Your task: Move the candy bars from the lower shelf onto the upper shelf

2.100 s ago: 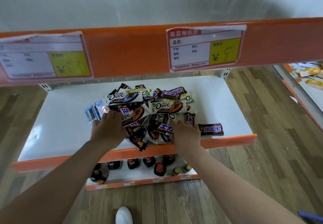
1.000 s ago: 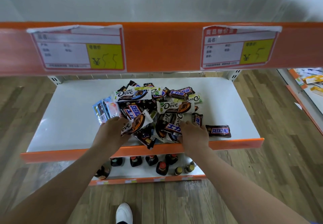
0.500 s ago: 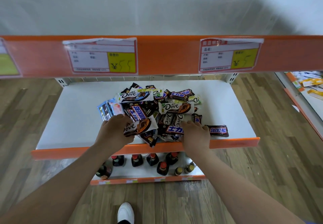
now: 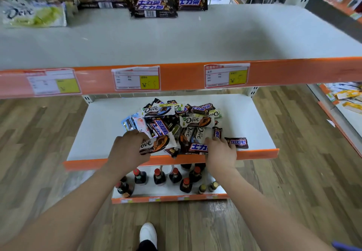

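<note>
Curling round the near end of a Dove bar (image 4: 154, 144), the left hand (image 4: 128, 149) grips that wrapper at the front of the heap, its fingers bent close over the white-and-brown packet. The right hand (image 4: 222, 152) lies at the heap's 5 o'clock edge with fingers bent down onto a dark bar with blue lettering (image 4: 197, 148); whether they pinch it or only press on it cannot be told.

Against the picture half a second back, both hands sit at much the same spots on the pile, while the view has tipped upward, so the top of the upper shelf (image 4: 176, 41) and the goods on it now show.

The candy bars (image 4: 176, 125) lie in a loose, overlapping heap in the middle of the lower shelf (image 4: 98, 131), reaching its orange front lip: white Dove packets, brown Snickers wrappers, a few pale blue packs at the heap's 9 o'clock side. One Snickers bar (image 4: 237, 142) lies at 3 o'clock from the right hand, just beside it. On the upper shelf, toward 12 o'clock, several dark bars (image 4: 156, 8) rest at the back, and a pale Dove pack (image 4: 35, 14) sits at 10 o'clock.
</note>
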